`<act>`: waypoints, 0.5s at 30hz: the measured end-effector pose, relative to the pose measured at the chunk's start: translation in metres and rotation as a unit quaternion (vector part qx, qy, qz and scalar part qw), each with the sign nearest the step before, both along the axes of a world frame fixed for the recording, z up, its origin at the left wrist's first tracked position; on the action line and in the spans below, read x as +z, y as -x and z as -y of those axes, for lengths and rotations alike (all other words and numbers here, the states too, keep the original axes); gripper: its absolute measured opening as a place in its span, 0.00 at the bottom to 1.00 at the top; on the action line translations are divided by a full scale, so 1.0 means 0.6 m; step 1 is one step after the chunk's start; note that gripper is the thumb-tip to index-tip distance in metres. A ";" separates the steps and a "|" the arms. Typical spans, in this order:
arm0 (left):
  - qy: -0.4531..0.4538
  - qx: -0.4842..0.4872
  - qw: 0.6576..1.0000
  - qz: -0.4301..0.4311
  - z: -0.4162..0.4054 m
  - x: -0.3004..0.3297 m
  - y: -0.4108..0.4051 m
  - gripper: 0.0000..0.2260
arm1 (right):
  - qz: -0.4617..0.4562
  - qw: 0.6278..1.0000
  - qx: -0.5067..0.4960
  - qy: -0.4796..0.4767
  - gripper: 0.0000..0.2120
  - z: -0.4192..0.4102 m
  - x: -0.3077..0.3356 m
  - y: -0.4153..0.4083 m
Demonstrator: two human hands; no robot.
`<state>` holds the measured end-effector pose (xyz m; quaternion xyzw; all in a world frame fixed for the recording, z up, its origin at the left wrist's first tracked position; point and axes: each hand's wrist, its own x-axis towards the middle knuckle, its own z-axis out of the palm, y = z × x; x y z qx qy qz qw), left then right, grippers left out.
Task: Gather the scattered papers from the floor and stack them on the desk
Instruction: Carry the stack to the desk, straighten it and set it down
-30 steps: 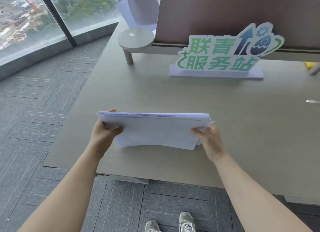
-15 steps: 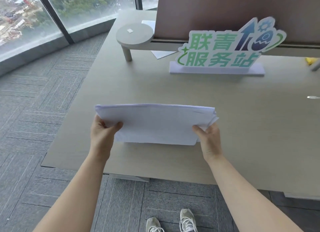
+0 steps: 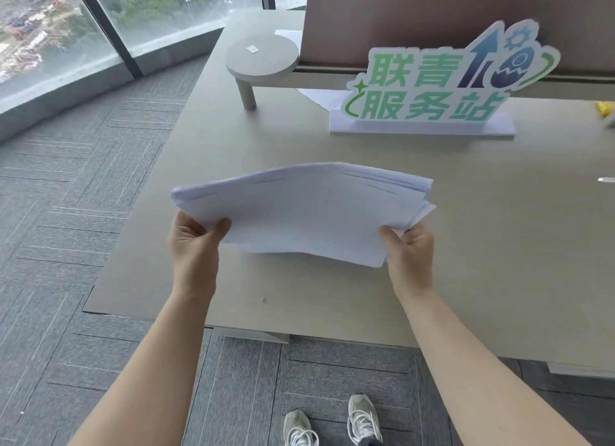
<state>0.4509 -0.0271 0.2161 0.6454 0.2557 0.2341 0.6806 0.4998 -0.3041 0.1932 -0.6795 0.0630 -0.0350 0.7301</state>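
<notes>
A thick stack of white papers (image 3: 306, 212) stands on its long edge on the light wooden desk (image 3: 499, 246), bowed upward in the middle. My left hand (image 3: 193, 242) grips the stack's left lower corner, thumb in front. My right hand (image 3: 409, 249) grips its right lower corner, where some sheets stick out unevenly. Another white sheet (image 3: 321, 96) lies flat at the back of the desk, partly hidden under the shelf.
A green and blue sign with a white base (image 3: 429, 89) stands behind the stack. A round raised shelf on a post (image 3: 263, 59) and a brown partition (image 3: 432, 12) close the desk's back. A yellow object (image 3: 604, 107) lies far right. Grey carpet (image 3: 83, 212) and windows at left.
The stack has bent upward in the middle between my hands and shifted slightly. The sheets held up at the far back one second ago are gone; a sheet lies flat there.
</notes>
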 end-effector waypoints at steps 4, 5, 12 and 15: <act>-0.048 -0.017 0.993 -0.102 0.021 -0.025 0.002 0.11 | -0.047 0.998 0.009 0.040 0.11 -0.005 -0.028 0.004; -0.052 -0.014 0.994 -0.097 0.024 -0.025 -0.001 0.11 | -0.050 0.998 0.005 0.043 0.11 -0.005 -0.033 0.006; -0.060 -0.036 0.996 -0.053 0.028 -0.004 -0.023 0.10 | -0.017 0.999 -0.033 0.006 0.12 0.005 -0.023 0.007; -0.052 -0.092 0.989 -0.101 0.017 -0.022 -0.025 0.19 | -0.031 0.999 -0.022 0.008 0.13 0.012 -0.026 0.004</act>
